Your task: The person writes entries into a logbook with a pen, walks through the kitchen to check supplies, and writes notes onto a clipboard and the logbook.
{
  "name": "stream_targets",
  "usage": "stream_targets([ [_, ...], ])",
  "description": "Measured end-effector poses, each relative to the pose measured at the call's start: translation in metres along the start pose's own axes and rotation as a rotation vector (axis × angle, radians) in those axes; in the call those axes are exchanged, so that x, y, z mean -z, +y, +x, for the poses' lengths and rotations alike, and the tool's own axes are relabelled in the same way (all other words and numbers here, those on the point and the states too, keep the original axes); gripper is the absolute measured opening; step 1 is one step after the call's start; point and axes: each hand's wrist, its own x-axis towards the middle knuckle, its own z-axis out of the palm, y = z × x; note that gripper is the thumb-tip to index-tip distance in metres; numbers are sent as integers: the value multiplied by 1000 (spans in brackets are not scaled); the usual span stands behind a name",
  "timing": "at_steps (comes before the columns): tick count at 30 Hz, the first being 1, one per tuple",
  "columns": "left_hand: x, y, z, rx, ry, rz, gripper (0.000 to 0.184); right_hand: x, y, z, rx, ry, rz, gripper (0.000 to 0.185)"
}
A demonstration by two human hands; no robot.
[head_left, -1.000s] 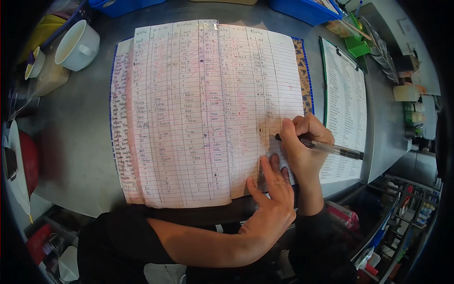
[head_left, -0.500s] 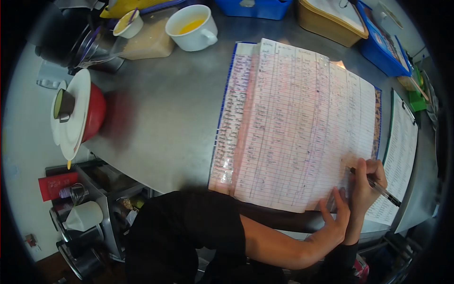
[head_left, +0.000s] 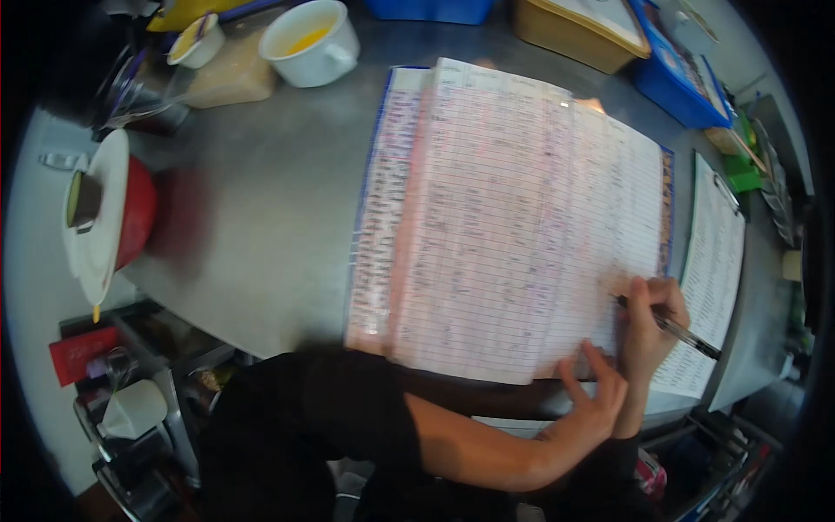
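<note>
A large ruled notebook lies open on the metal table, its pages filled with handwritten columns. My right hand holds a dark pen, with its tip end over the lower right of the page. Beside it, my left hand rests at the notebook's bottom edge with fingers apart, close to my right wrist. A clipboard with a written sheet lies just right of the notebook, partly behind the pen.
A white mug with yellow liquid stands at the back left, near a small cup. A red bowl with a white lid sits left. Blue bins and a tan tub line the back of the table.
The view has turned slightly, so everything appears further left and a little higher. Both hands keep about the same place on the notebook, and the pen stays in my right hand.
</note>
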Motion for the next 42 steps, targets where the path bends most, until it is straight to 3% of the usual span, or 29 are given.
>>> stream_targets([
  [12, 1, -12, 2, -180, -26, 62, 42, 4, 6, 0, -74, -11, 119, 28],
  [42, 1, -14, 3, -190, -28, 55, 42, 5, 0, 0, -149, 24, 133, 26],
])
